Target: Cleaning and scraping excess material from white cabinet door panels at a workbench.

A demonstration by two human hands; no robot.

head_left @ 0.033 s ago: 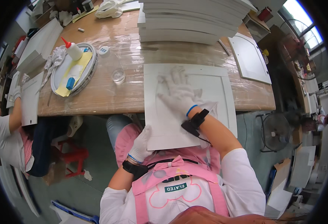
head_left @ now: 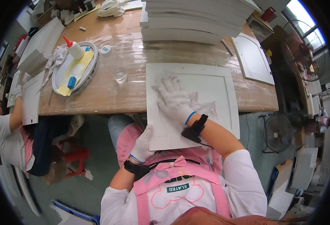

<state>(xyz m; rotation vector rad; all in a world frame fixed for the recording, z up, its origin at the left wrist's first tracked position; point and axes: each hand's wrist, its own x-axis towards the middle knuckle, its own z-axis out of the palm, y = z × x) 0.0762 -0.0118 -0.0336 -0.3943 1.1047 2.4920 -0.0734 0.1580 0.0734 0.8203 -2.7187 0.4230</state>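
A white framed cabinet-door panel (head_left: 165, 131) lies partly on the table and sticks out over its near edge, above my lap. My left hand (head_left: 141, 143), in a white knit glove, grips the panel's near left edge, with the thumb along the side and the other fingers partly hidden. My right hand (head_left: 175, 101), gloved too, is laid flat on the panel's left half with its fingers stretched out. Under and beside it bunches a pale cloth (head_left: 206, 108), pressed against the surface; part of it is covered by the hand.
A tall stack of white panels (head_left: 195, 26) stands at the back. On the left are a round lid (head_left: 56, 77) with a red-tipped glue bottle (head_left: 75, 50) and a clear bottle (head_left: 120, 75). Another panel (head_left: 253, 60) lies right. A co-worker (head_left: 7, 131) sits far left.
My right hand has slid a little to the left and nearer across the panel, with the cloth trailing. My left hand keeps its grip at the panel's edge.
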